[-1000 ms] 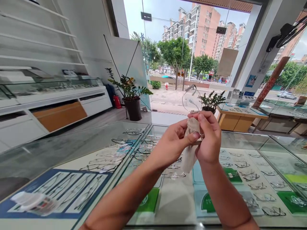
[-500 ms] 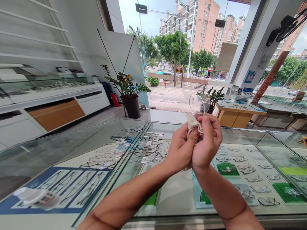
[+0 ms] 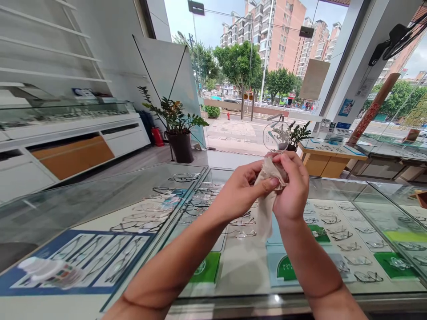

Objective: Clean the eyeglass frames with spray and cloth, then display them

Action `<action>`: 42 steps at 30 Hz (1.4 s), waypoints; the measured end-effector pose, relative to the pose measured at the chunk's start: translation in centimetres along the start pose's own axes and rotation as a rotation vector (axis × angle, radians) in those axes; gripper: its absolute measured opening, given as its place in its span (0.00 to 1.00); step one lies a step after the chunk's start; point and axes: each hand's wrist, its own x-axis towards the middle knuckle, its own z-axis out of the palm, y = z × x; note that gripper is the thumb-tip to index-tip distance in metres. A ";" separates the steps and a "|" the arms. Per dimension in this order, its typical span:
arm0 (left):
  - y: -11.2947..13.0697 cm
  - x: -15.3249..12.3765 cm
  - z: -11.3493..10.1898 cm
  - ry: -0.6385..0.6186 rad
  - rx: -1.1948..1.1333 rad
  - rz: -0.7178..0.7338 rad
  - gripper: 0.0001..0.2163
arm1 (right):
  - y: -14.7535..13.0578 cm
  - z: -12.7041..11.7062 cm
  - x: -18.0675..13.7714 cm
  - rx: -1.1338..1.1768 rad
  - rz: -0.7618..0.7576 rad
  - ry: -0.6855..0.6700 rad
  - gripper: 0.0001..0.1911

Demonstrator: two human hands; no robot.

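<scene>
My left hand (image 3: 245,189) is closed on a beige cloth (image 3: 266,218), its thumb pressing the folds and one end hanging below. Close beside it, my right hand (image 3: 293,184) has its fingers bent in a pinch at the top of the cloth. Just above the fingertips stands a large, round, clear lens of a pair of glasses (image 3: 264,141), with part of a thin temple showing at its upper edge. The cloth and fingers hide the rest of the glasses. Both hands are raised over a glass display counter (image 3: 240,275).
Rows of spectacle frames (image 3: 368,276) and green cards (image 3: 208,266) lie in the counter. A white bottle (image 3: 50,272) lies on its side at the left. Beyond stand a potted plant (image 3: 180,146), a wooden cabinet (image 3: 328,161) and glass doors (image 3: 247,106).
The cloth now hangs lower between my hands, with more of it showing. My left hand has turned, its thumb lying flatter across the cloth. The lens has risen slightly.
</scene>
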 end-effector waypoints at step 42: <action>0.4 -0.6 0.1 0.115 0.177 0.172 0.16 | -0.4 0.2 0.2 0.013 -0.064 0.088 0.08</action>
